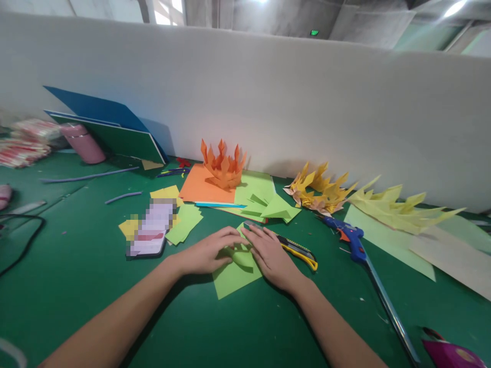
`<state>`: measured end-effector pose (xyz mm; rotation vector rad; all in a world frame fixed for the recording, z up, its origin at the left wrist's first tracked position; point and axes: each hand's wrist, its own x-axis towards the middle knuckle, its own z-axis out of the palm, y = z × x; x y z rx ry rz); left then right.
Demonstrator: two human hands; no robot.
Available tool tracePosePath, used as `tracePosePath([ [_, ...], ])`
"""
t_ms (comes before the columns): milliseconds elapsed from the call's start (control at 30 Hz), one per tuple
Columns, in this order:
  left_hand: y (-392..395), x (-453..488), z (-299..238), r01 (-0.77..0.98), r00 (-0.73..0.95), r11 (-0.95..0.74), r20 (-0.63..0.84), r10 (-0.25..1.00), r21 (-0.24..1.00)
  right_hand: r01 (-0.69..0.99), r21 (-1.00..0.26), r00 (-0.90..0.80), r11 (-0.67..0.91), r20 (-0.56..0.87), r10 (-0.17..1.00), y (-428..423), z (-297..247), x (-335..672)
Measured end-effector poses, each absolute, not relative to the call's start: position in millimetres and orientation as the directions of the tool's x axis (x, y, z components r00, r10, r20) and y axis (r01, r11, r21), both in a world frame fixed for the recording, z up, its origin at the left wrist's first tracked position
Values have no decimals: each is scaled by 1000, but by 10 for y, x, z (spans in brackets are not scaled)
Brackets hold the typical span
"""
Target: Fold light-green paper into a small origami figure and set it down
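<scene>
A sheet of light green paper (238,280) lies on the green table in front of me, with a folded flap (242,257) standing up from it. My left hand (209,251) has its fingers and thumb curled round the left side of that flap. Stretched out and flat, the fingers of my right hand (274,258) press on the sheet's right side. Just beyond my right hand, partly behind it, lies a yellow and black utility knife (301,252).
An orange paper crown (226,166) stands on coloured sheets. Yellow (318,191) and pale green (402,209) paper crowns are at the right, near a blue hot glue gun (351,237) with a clear glue stick. A phone (153,227) and a pink bottle (83,143) are at left.
</scene>
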<state>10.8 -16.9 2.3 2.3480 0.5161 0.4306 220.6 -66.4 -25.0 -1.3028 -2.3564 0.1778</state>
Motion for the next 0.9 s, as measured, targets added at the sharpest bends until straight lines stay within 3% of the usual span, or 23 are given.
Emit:
tracePosePath([
  [100, -163, 102, 24, 227, 857, -676, 186, 481, 701, 765, -344, -461, 544, 297, 836, -668, -239, 2198],
  [200, -136, 83, 43, 299, 786, -627, 187, 590, 720, 757, -371, -450, 538, 302, 841, -671, -234, 2199],
  [433, 26, 0, 58, 507, 452, -546, 334, 827, 667, 815, -355, -383, 458, 262, 886, -675, -241, 2205],
  [567, 103, -82, -2, 726, 329, -508, 415, 848, 463, 841, -324, -363, 432, 254, 897, -694, -221, 2190],
  [767, 97, -138, -35, 904, 355, -418, 395, 847, 84, 810, -379, -373, 448, 255, 892, -705, -176, 2186],
  [900, 73, -99, -10, 854, 442, -516, 433, 786, 64, 792, -379, -406, 478, 259, 877, -696, -185, 2193],
])
